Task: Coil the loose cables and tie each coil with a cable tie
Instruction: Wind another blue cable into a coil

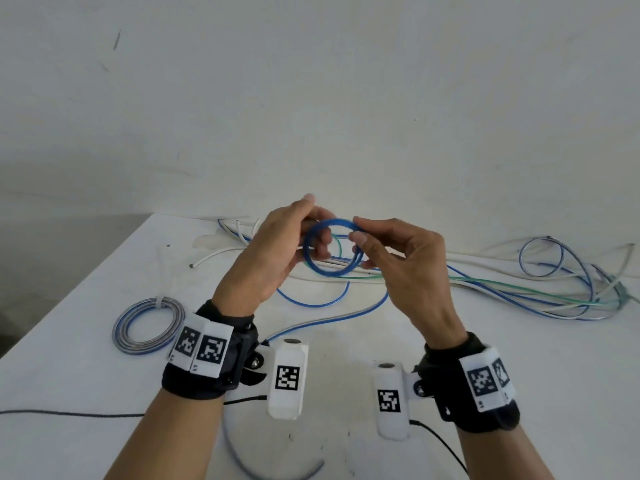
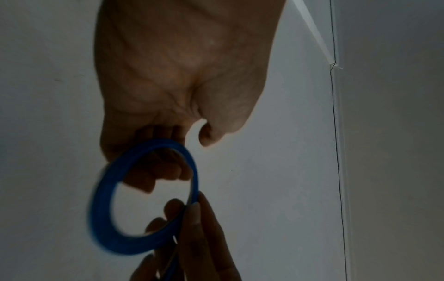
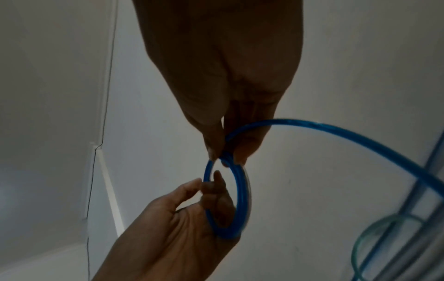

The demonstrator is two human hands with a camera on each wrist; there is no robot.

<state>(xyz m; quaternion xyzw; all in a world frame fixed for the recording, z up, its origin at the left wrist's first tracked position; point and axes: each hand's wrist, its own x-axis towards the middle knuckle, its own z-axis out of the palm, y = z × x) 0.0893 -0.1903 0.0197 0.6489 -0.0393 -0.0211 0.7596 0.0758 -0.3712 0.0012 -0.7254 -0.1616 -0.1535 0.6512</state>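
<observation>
A small blue coil point(image 1: 325, 271) of a few turns hangs in the air over the white table point(image 1: 450, 341) between both hands. My left hand point(image 1: 277, 251) grips its left side with thumb and curled fingers. My right hand point(image 1: 398, 258) pinches its right side between thumb and forefinger. In the left wrist view the blue coil point(image 2: 100, 218) sits below my left hand point(image 2: 180, 66), with my right hand's fingers point(image 2: 204, 237) on its rim. The right wrist view shows the blue coil point(image 3: 240, 190), the pinching right hand point(image 3: 216, 66) and the cable's loose tail point(image 3: 336, 129) running off right.
A finished blue-and-white coil point(image 1: 149, 325) with a white tie point(image 1: 160, 301) lies on the table at the left. A tangle of loose blue, green and white cables point(image 1: 571, 289) spreads across the back and right. Black wrist leads point(image 1: 69, 414) trail over the front.
</observation>
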